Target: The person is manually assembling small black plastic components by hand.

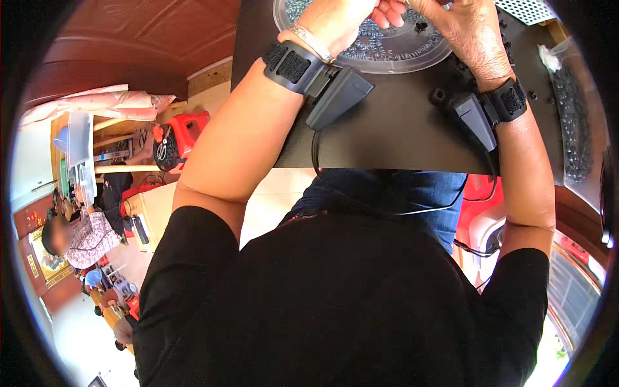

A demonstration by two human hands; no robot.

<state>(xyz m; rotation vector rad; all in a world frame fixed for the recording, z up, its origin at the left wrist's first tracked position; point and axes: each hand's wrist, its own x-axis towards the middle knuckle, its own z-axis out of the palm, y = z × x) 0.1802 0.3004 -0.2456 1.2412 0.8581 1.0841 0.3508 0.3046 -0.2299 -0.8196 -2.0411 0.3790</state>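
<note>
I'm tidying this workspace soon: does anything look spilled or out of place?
Possibly: small black parts lie scattered on the dark table, outside the clear round tray. They could be strays, or placed there deliberately.

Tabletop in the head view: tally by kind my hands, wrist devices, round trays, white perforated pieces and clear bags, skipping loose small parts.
Left hand and right hand: 2
Left wrist device and right wrist device: 2
Round clear tray: 1
White perforated piece: 1
Clear bag: 1
Total: 7
</note>
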